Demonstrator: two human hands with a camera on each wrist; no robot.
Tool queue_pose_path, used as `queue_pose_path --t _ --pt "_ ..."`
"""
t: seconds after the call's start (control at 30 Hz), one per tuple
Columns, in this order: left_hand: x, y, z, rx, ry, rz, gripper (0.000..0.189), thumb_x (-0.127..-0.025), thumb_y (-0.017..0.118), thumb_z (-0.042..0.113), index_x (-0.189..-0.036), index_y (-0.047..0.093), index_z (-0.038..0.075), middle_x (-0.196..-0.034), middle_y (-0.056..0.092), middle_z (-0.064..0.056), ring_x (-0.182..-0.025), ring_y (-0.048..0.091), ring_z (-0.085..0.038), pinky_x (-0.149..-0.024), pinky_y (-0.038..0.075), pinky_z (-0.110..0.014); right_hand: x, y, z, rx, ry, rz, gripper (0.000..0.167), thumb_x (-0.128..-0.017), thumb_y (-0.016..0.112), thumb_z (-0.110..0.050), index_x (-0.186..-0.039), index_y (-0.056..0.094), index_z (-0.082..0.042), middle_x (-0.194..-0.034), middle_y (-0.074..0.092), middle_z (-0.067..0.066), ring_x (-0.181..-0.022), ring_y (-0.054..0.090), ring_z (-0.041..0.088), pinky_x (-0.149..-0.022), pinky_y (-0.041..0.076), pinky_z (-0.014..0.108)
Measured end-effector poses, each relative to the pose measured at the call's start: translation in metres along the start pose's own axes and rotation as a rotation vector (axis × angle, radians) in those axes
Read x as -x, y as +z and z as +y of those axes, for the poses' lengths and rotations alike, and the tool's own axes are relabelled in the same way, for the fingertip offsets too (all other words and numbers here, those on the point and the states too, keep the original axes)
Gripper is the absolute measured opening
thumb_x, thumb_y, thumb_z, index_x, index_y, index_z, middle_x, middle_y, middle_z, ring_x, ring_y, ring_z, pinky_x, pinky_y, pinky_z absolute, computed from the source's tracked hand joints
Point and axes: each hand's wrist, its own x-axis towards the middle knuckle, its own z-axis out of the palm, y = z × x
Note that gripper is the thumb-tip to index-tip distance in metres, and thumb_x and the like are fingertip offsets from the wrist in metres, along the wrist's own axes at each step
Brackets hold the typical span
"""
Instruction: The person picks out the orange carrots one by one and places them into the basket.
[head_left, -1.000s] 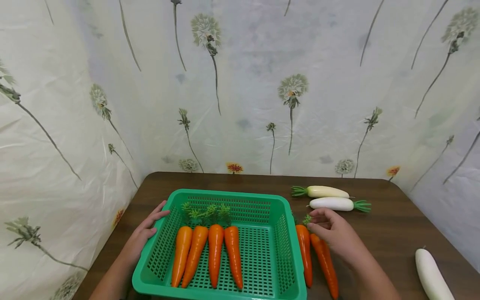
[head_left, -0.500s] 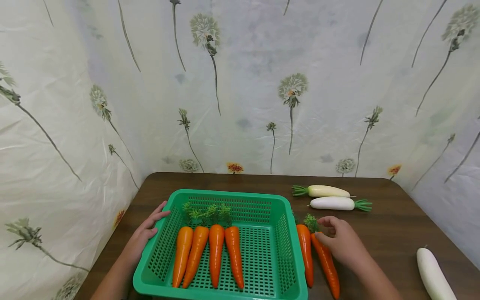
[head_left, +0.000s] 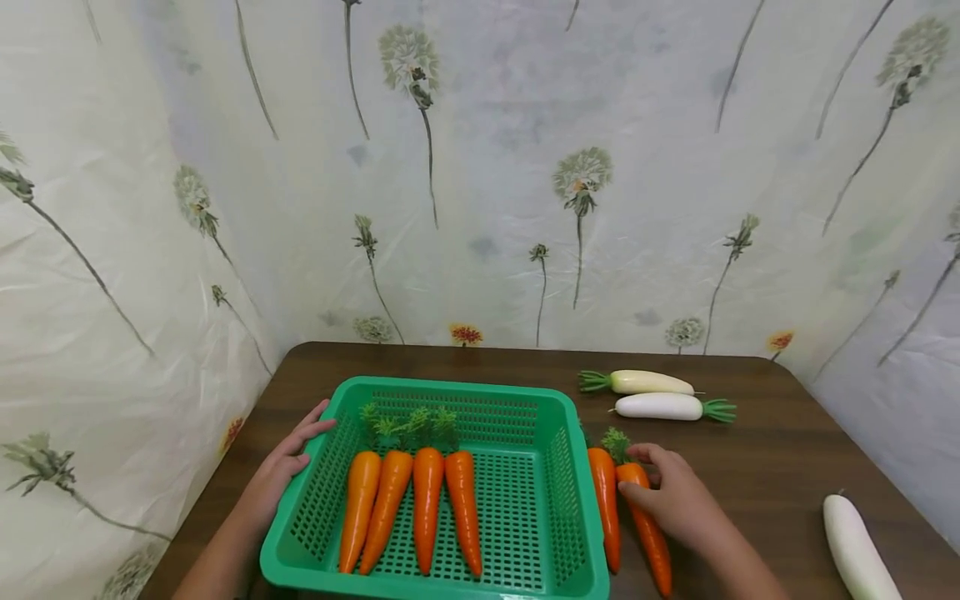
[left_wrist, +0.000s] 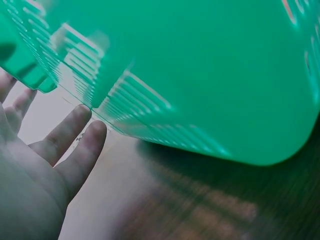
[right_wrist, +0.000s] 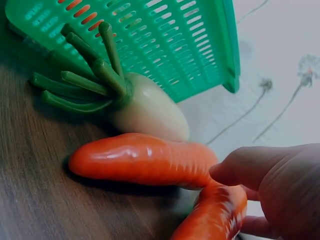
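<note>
My left hand (head_left: 279,477) rests on the left rim of the green plastic basket (head_left: 459,388), fingers extended. In the left wrist view its fingertips lie against the slotted basket wall (left_wrist: 210,100). Several orange carrots (head_left: 428,508) with leafy tops lie side by side in the basket. On the table to its right are a carrot (head_left: 604,508) along the wall and an outer carrot (head_left: 651,542). My right hand (head_left: 678,500) grips that outer carrot near its leafy end, thumb on one side and fingers on the other, as the right wrist view (right_wrist: 215,215) also shows.
Two white radishes (head_left: 652,382) with green stems lie at the back right, and another white radish (head_left: 858,546) lies at the right edge. The right wrist view shows a radish (right_wrist: 150,107) beside the basket. A flowered sheet (head_left: 480,167) hangs behind the brown table (head_left: 750,467).
My right hand has moved from the outer carrot's leaves down onto its thick orange end and now grips it there. The left hand stays on the basket rim.
</note>
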Motion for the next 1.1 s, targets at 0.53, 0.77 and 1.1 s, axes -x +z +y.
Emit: queue_pose_path --t 0.53,0.77,1.1 --pt "0.0017 -0.0001 0.0018 0.024 0.052 -0.017 0.048 -0.107 0.03 0.002 -0.152 0.041 -0.011 -0.173 0.022 0.01 -0.146 0.024 0.015 -0.106 0.041 -0.014 0.0 0.0012 -0.0018 -0.01 0.066 -0.034 0.062 -0.095 0.075 -0.037 -0.143 0.054 -0.004 -0.134 0.063 0.018 -0.103 0.062 0.025 -0.076 0.053 0.036" --pt "0.0015 -0.0004 0.0013 0.02 0.012 -0.004 0.049 -0.107 0.03 0.002 -0.153 0.041 -0.009 -0.175 0.019 0.004 -0.146 0.023 0.016 -0.106 0.04 -0.013 0.0005 0.0007 -0.0028 -0.02 0.074 -0.031 0.062 -0.096 0.074 -0.038 -0.143 0.053 -0.003 -0.138 0.061 0.021 -0.109 0.063 0.028 -0.08 0.056 0.04" --pt "0.0016 -0.0001 0.002 0.024 0.04 -0.012 0.048 -0.107 0.03 0.003 -0.152 0.042 -0.01 -0.174 0.021 0.007 -0.147 0.024 0.015 -0.106 0.041 -0.014 0.0008 -0.0005 -0.003 0.001 0.075 -0.012 0.064 -0.096 0.073 -0.041 -0.143 0.054 -0.002 -0.14 0.06 0.024 -0.113 0.064 0.032 -0.084 0.056 0.045"
